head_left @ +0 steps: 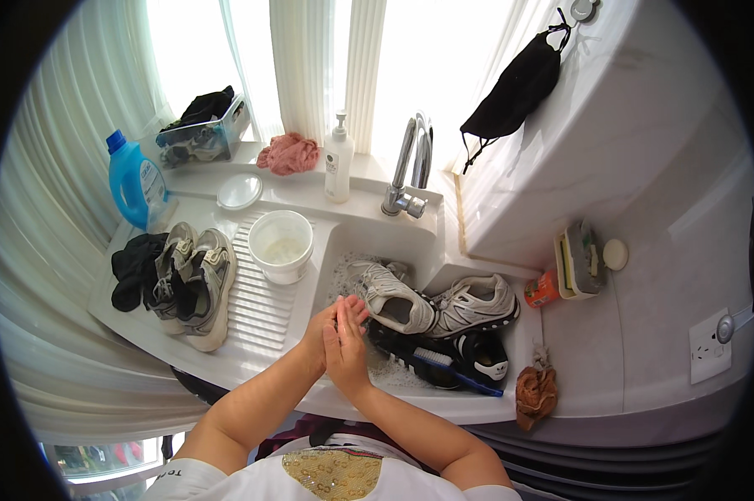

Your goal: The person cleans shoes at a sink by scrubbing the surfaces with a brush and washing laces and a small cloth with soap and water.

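Above the front left of the white sink (431,236), my left hand (320,329) and my right hand (346,354) are pressed together, palm against palm. Their fingers are stretched out straight, and I see nothing held; the space between the palms is hidden. Just beyond my fingers, a white sneaker (398,302) rests in the sink beside a second white sneaker (475,302). Black shoes (479,355) lie nearer to me, with a blue scrub brush (456,367) across them. Suds (343,271) cling to the basin around the shoes.
On the ribbed drainboard (260,321) stand a white tub (281,246) and a pair of grey sneakers (205,288). Behind are a blue detergent bottle (134,184), a pump bottle (337,163) and the faucet (404,167). A sponge holder (579,260) and brown cloth (535,397) sit to the right.
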### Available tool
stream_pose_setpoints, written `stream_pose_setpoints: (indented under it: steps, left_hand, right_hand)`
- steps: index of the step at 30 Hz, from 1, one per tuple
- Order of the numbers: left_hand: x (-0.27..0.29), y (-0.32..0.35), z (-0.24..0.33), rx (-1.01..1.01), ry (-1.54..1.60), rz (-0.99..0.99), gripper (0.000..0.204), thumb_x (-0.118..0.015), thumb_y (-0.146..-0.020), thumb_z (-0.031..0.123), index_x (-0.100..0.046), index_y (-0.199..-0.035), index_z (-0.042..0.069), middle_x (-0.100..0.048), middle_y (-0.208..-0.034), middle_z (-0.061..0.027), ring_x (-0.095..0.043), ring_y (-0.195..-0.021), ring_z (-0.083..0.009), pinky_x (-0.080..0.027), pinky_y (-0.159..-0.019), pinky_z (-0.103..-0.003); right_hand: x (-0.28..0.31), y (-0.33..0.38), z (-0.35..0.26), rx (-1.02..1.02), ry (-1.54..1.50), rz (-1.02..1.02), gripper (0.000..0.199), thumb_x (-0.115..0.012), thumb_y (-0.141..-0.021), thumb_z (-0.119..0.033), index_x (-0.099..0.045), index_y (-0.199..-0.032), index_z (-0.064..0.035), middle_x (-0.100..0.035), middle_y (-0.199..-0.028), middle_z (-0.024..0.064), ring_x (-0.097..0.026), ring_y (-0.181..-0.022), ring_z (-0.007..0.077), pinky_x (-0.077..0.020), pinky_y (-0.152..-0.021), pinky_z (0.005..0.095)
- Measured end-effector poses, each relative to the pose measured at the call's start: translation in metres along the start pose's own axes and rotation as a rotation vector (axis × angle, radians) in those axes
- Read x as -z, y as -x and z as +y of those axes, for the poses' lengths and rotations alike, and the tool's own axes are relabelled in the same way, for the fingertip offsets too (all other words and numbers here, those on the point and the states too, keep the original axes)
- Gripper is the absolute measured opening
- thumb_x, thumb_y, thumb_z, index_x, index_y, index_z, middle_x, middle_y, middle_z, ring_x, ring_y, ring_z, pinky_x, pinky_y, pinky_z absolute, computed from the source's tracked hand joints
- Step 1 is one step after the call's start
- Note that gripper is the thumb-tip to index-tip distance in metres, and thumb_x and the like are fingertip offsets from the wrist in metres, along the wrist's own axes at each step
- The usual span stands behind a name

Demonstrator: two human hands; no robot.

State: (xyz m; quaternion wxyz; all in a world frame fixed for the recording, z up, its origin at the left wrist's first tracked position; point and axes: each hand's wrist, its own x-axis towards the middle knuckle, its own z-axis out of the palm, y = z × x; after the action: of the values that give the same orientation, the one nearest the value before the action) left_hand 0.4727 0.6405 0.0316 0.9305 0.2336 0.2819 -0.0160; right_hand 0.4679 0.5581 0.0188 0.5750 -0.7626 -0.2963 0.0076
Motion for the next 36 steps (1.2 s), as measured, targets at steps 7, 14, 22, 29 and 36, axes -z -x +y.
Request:
stream_pose_setpoints:
  steps: [7, 14, 22, 29, 36]
  left_hand:
    - [-0.005, -0.002, -0.002, -0.031, 0.055, -0.088, 0.034, -0.037, -0.095, 0.029, -0.048, -0.117, 0.006, -0.053, -0.114, -0.0066, -0.053, -0.101, -0.0185, -0.044, -0.086, -0.029]
    - [-0.008, 0.005, -0.013, 0.038, -0.043, -0.189, 0.039, -0.033, -0.096, 0.029, -0.042, -0.124, 0.004, -0.051, -0.118, -0.0081, -0.049, -0.109, -0.0208, -0.042, -0.090, -0.033]
    - [-0.007, 0.009, -0.018, 0.030, 0.001, -0.252, 0.042, -0.037, -0.095, 0.033, -0.040, -0.128, 0.005, -0.044, -0.127, -0.0076, -0.044, -0.116, -0.0198, -0.041, -0.091, -0.034]
    - [-0.001, -0.001, -0.003, -0.065, 0.082, -0.110, 0.037, -0.036, -0.095, 0.028, -0.041, -0.126, 0.007, -0.051, -0.120, -0.0099, -0.051, -0.108, -0.0224, -0.044, -0.088, -0.035]
    - [-0.005, 0.004, 0.001, 0.026, 0.095, -0.152, 0.036, -0.037, -0.094, 0.027, -0.044, -0.122, 0.005, -0.051, -0.118, -0.0081, -0.050, -0.108, -0.0224, -0.044, -0.089, -0.035]
  right_hand:
    - [0.004, -0.011, 0.010, 0.067, -0.026, 0.035, 0.048, -0.042, -0.090, -0.020, -0.037, -0.128, 0.0085, -0.029, -0.138, 0.0263, -0.026, -0.131, 0.0369, -0.0177, -0.107, 0.0411]
    - [0.015, -0.047, 0.031, -0.003, 0.064, 0.139, 0.046, -0.042, -0.088, -0.015, -0.038, -0.130, 0.0040, -0.025, -0.140, 0.0255, -0.021, -0.132, 0.0393, -0.0161, -0.108, 0.0423]
    - [0.018, -0.037, 0.036, 0.050, 0.042, 0.046, 0.045, -0.040, -0.088, -0.013, -0.039, -0.130, 0.0040, -0.019, -0.143, 0.0258, -0.017, -0.133, 0.0387, -0.0147, -0.108, 0.0440]
    - [0.007, -0.022, 0.024, 0.039, 0.046, -0.003, 0.045, -0.043, -0.087, -0.014, -0.042, -0.129, 0.0026, -0.022, -0.142, 0.0254, -0.019, -0.133, 0.0387, -0.0162, -0.108, 0.0419]
    - [0.014, -0.033, 0.017, 0.094, -0.004, 0.067, 0.045, -0.041, -0.084, -0.010, -0.043, -0.127, 0.0034, -0.022, -0.142, 0.0251, -0.019, -0.132, 0.0404, -0.0167, -0.108, 0.0425]
